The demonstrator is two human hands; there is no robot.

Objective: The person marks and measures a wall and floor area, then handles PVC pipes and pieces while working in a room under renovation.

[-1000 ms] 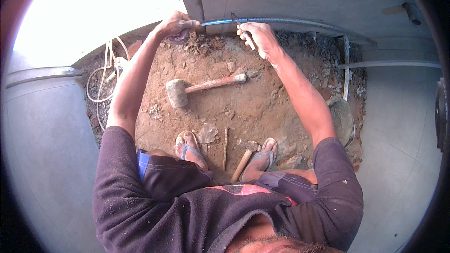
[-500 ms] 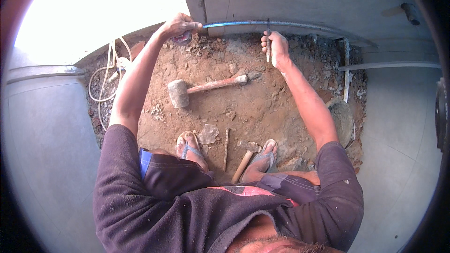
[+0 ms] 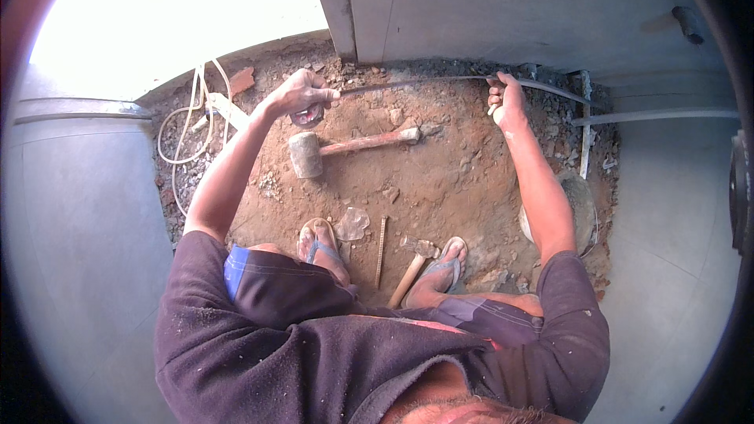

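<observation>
"Where's the tape measure [image 3: 308, 116]?"

"Its blade [image 3: 416, 82] runs from eleven o'clock to two. The left hand [image 3: 305, 93] grips it; the right hand [image 3: 506, 99] curls round a slim tool [image 3: 492, 110]."

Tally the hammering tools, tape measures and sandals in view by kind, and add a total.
Wooden-handled mallet with blocky grey head: 1
Smaller wooden-handled hammer with metal head: 1
Tape measure with dark, reddish case: 1
Pale-soled sandals with grey-blue straps: 2
Total: 5
</observation>
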